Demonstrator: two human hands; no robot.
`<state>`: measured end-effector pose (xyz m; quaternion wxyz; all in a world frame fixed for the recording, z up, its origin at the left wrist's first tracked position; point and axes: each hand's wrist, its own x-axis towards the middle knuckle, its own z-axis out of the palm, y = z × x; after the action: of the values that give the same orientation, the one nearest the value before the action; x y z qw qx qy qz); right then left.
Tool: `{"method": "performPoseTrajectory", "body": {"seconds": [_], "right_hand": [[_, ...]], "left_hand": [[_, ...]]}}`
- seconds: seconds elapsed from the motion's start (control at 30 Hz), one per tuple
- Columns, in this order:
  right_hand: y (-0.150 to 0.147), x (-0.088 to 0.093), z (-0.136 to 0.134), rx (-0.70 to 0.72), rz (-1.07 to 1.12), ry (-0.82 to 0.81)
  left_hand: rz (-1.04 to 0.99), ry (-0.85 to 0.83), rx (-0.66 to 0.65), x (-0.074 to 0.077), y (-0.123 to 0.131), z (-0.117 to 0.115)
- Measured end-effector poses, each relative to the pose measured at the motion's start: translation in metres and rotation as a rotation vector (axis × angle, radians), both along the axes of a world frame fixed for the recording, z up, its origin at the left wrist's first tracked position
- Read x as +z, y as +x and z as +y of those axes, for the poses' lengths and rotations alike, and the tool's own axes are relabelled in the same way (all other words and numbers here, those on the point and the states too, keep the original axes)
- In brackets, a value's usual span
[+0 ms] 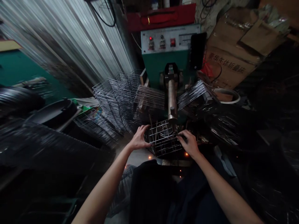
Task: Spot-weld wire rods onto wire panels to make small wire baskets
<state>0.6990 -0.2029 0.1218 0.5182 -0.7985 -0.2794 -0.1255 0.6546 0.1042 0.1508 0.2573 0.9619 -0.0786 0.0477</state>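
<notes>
A small metal wire rack (161,137) lies under the upright electrode (172,102) of a spot welder (164,57). My left hand (140,139) is closed round the rack's left edge, thumb at the near side and fingers at the far side. At the right edge my right hand (189,144) has its fingers pinched together on the rack; any small piece between them is too dark to make out. A ring of wire (165,132) shows through the bars below the electrode. Orange sparks (186,154) glow beneath the rack.
Wire grids (114,99) stand stacked at the left. Bundles of wire rods lie on the left (150,96) and right (192,93) of the electrode. A phone (198,51) leans on the control panel (182,37). Behind are a cardboard box (233,53) and a white bucket (234,93).
</notes>
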Motion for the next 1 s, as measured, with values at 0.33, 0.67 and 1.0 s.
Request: {"method": "performPoseTrajectory", "body": {"seconds": [0.33, 0.67, 1.0], "right_hand": [[0.008, 0.008, 0.006, 0.014, -0.012, -0.002], [0.000, -0.003, -0.035, 0.045, 0.308, 0.130], [-0.063, 0.002, -0.073, -0.072, 0.819, 0.468]], "left_hand": [[-0.001, -0.046, -0.030, -0.007, 0.014, 0.010], [0.058, -0.463, 0.104, -0.049, -0.010, 0.022], [0.311, -1.130, 0.111, -0.098, -0.027, 0.004]]}}
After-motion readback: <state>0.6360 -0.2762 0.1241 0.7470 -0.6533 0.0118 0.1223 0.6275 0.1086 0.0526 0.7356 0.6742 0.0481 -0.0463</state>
